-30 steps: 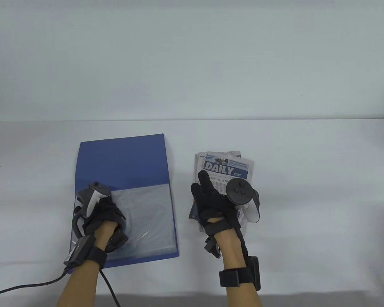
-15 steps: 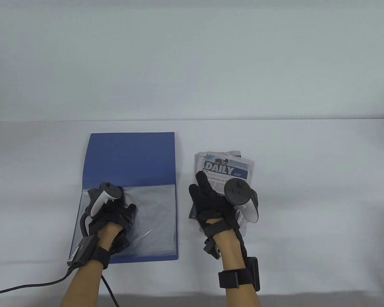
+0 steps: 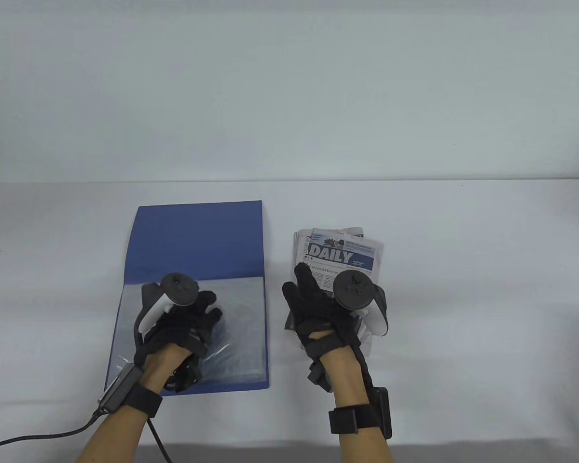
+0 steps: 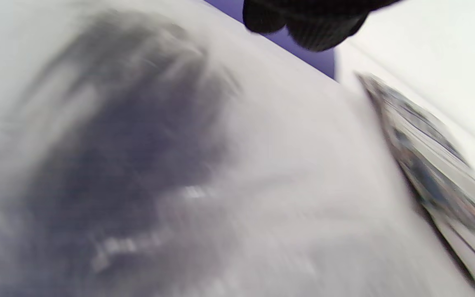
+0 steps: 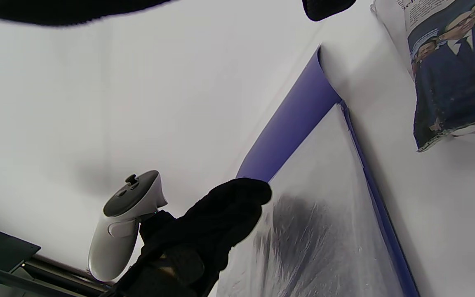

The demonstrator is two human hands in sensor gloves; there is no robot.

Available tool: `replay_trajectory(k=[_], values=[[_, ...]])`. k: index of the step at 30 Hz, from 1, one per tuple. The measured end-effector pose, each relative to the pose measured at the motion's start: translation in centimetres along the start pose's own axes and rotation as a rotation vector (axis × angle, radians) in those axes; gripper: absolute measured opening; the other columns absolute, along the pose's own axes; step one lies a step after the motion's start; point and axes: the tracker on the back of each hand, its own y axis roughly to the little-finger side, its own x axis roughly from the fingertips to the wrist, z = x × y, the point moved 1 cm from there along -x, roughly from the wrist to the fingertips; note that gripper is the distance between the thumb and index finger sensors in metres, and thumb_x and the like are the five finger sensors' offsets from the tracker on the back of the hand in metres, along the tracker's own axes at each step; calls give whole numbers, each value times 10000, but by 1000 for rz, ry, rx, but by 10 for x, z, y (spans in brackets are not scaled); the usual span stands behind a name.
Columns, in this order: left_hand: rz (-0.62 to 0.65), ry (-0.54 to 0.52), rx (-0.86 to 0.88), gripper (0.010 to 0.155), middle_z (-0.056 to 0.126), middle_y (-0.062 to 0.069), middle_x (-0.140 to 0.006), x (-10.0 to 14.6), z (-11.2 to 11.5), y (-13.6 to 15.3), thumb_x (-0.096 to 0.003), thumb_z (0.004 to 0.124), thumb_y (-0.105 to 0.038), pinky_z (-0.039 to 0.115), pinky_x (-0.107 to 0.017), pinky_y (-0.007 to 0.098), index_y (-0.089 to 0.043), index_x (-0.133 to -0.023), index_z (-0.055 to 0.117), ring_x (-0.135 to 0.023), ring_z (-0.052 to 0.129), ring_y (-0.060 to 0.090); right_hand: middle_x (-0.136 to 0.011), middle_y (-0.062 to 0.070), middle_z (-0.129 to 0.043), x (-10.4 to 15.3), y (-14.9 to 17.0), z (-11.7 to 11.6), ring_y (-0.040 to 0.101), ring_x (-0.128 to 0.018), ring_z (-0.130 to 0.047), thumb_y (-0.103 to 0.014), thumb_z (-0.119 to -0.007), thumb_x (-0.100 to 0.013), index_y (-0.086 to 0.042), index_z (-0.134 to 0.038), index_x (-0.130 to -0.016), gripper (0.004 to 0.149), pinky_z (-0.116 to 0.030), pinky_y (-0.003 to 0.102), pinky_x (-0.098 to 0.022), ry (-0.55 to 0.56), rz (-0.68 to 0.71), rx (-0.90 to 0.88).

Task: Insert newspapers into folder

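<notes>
Folder (image 3: pixel 198 236), blue, lies open on white table (image 3: pixel 463 251), left-centre of table view; back cover in the upper part, clear plastic sleeve (image 3: pixel 241 313) over the lower part. Sleeve creased, w/ glare.

L hand (image 3: pixel 183 328) rests on the sleeve at lower left of folder, palm down, fingers spread and reaching toward frame right. Nothing pinched or gripped as far as table view shows; hand lies flat and unclenched. Tracker (image 3: pixel 171 296) sits on its back, cable (image 3: pixel 43 434) trailing to lower-left corner of frame. L wrist view is heavily blurred: only dark fingertips (image 4: pixel 316 24) at top edge, a strip of blue cover, grey smear of sleeve.

Newspapers (image 3: pixel 342 255), folded stack w/ "DAILY" masthead on top, lie right of folder, centre of table view, apart from it w/ bare table between. R hand (image 3: pixel 323 313) rests on lower half of the stack, fingers extended toward frame top, over the print. Whether fingers curl under the stack edge: cannot tell. R tracker (image 3: pixel 354 289) covers part of the hand.

R wrist view: paper edge at upper right, folder's blue cover running diagonally through centre, L hand at bottom centre on the sleeve.
</notes>
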Motion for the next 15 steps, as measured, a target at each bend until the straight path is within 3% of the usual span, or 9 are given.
replay_trajectory(k=[3, 5, 8, 13, 15], values=[[53, 203, -122, 654, 16, 23, -1242, -6, 28, -26, -612, 678, -525, 127, -895, 590, -310, -1131, 345, -1134, -95, 342, -1056, 311, -123, -1, 1, -4, 576, -960, -352, -580, -498, -626, -3, -54, -1082, 859, -207, 780, -582, -14, -10, 11], [-24, 255, -263, 725, -85, 59, -1197, -8, 43, -37, -601, 697, -536, 101, -871, 603, -287, -1123, 261, -1092, -137, 379, -1056, 310, -124, -2, 1, -6, 575, -961, -352, -580, -498, -625, -5, -55, -1082, 858, -206, 780, -582, -20, -15, 19], [-59, 170, -369, 693, -38, 94, -1200, -7, 47, -47, -600, 684, -515, 211, -875, 612, -287, -1093, 254, -1125, 1, 427, -1056, 311, -125, -3, 1, -9, 575, -961, -350, -580, -497, -626, -3, -57, -1083, 857, -206, 780, -582, -30, -20, 25], [-74, 77, -339, 459, 113, 23, -1251, -5, 40, -44, -617, 683, -468, 276, -906, 595, -349, -1025, 511, -1188, 127, 371, -1056, 306, -109, -7, 4, -14, 577, -964, -318, -577, -497, -626, 3, -77, -1088, 852, -197, 780, -580, -32, -25, 28], [-79, 64, -305, 433, 173, -18, -1269, -4, 33, -39, -615, 700, -469, 296, -915, 594, -364, -1014, 569, -1210, 167, 347, -1053, 312, -102, -9, 7, -18, 579, -964, -301, -574, -500, -627, 6, -84, -1088, 850, -187, 781, -577, -46, -46, 36]])
